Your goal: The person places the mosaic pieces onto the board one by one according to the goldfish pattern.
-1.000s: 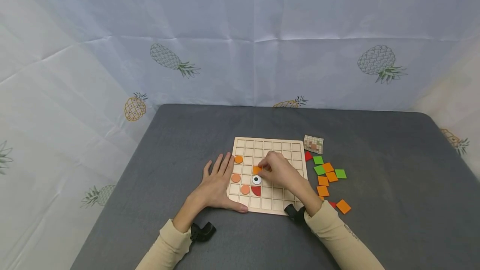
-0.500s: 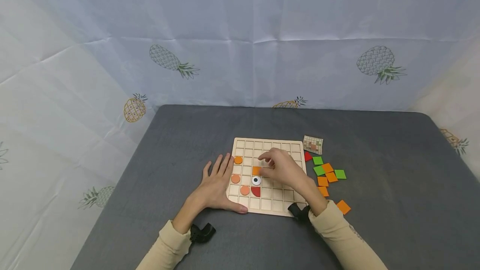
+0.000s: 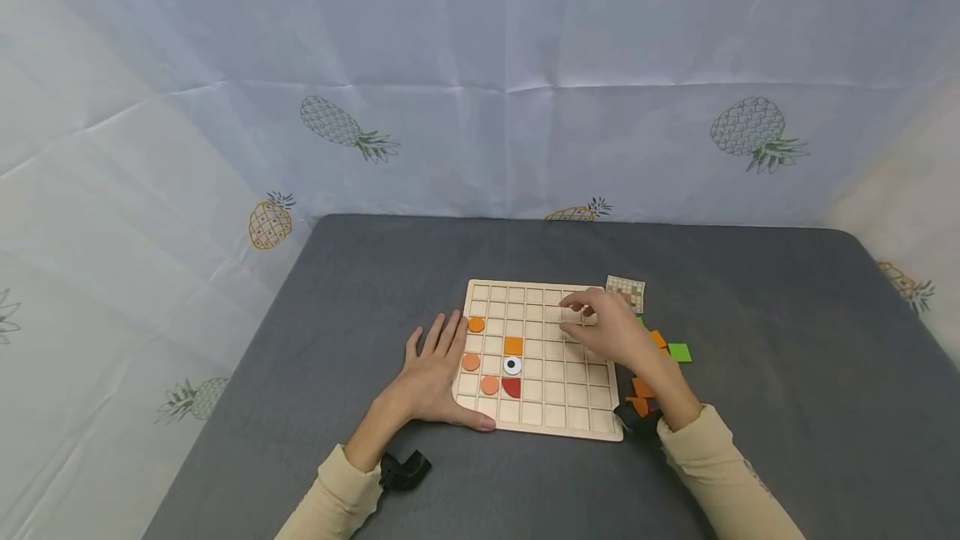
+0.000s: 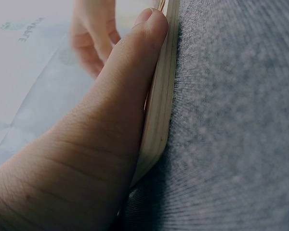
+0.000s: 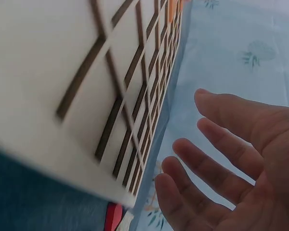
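A wooden grid board [image 3: 555,415] lies on the grey table. My left hand [image 3: 431,373] spreads its straight fingers along the board's left edge, its thumb at the front edge; the left wrist view shows that thumb [image 4: 130,62] against the board's side. On the grid sit an orange square tile [image 3: 513,346], a white eye disc [image 3: 512,366] below it, and a red quarter-round piece [image 3: 512,387]. Three round pieces lie further left: an orange disc [image 3: 476,324] and two salmon discs [image 3: 470,362]. Over the board's right part hovers my right hand [image 3: 611,327], fingers apart and holding nothing.
Right of the board are a small printed card [image 3: 633,294], a green tile [image 3: 679,352] and several orange tiles [image 3: 642,387], partly hidden by the right arm. A red piece [image 5: 113,216] shows beyond the board's edge. A pineapple-print curtain [image 3: 450,148] hangs behind.
My right hand has let go of the orange square tile, which stays on the grid, and has moved right toward the loose tiles. The left hand keeps its place.
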